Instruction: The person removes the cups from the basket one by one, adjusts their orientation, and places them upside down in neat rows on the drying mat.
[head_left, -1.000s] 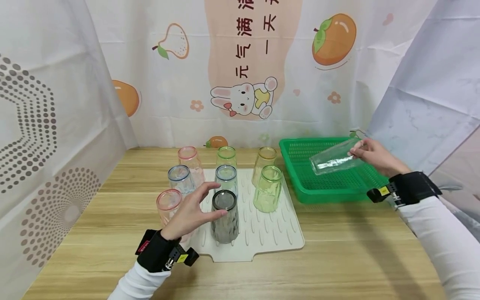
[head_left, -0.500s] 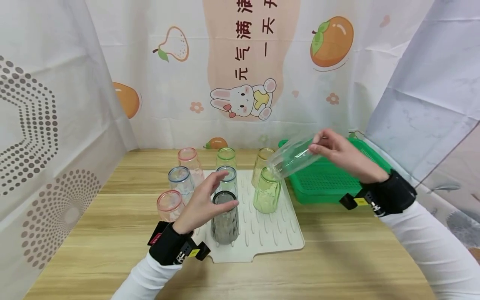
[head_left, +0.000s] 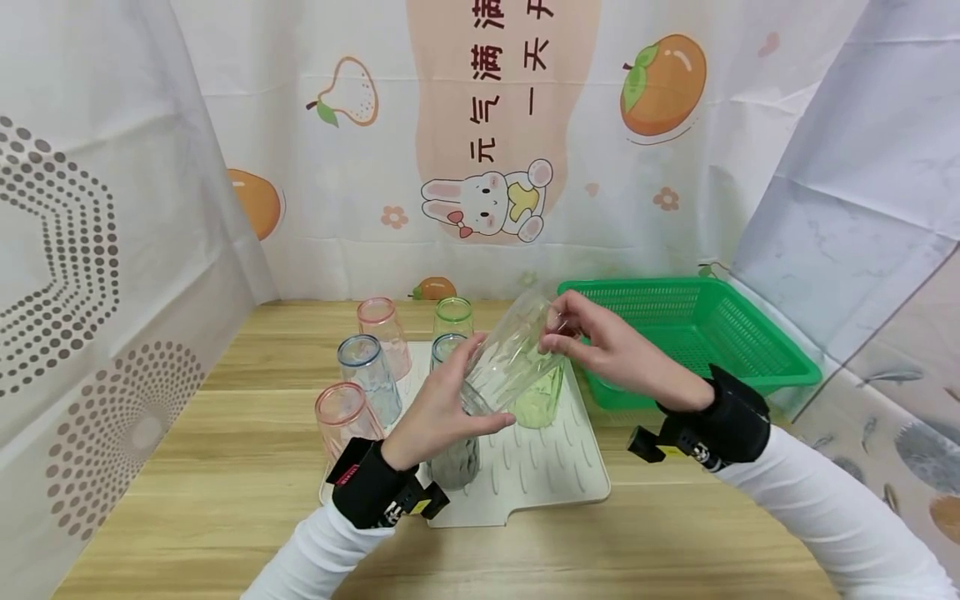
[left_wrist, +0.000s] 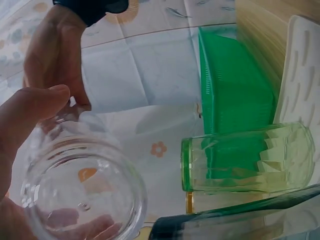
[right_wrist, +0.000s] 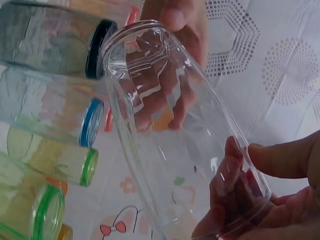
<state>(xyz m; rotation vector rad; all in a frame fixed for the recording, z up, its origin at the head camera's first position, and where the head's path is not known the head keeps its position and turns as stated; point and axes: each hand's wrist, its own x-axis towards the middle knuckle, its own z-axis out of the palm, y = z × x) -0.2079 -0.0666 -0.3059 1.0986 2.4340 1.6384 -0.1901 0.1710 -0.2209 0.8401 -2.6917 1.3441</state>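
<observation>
A clear faceted drinking glass hangs tilted in the air above the white ridged mat. My right hand pinches its upper end, the thumb outside and fingers showing through the wall. Around the lower end, my left hand forms a wide C with thumb and fingers spread; whether it bears on the glass cannot be told. In the left wrist view the round end of the glass faces the camera. Below the hands stand a dark grey glass, partly covered, and a green glass.
At the left of the mat stand a blue-rimmed glass and two pink-rimmed glasses, one being. A green-rimmed glass is at the back. To the right sits a green plastic basket on the wooden table.
My right hand has carried the clear glass leftward from over the green basket to my left hand. The left hand has risen slightly, moved right and spread wider.
</observation>
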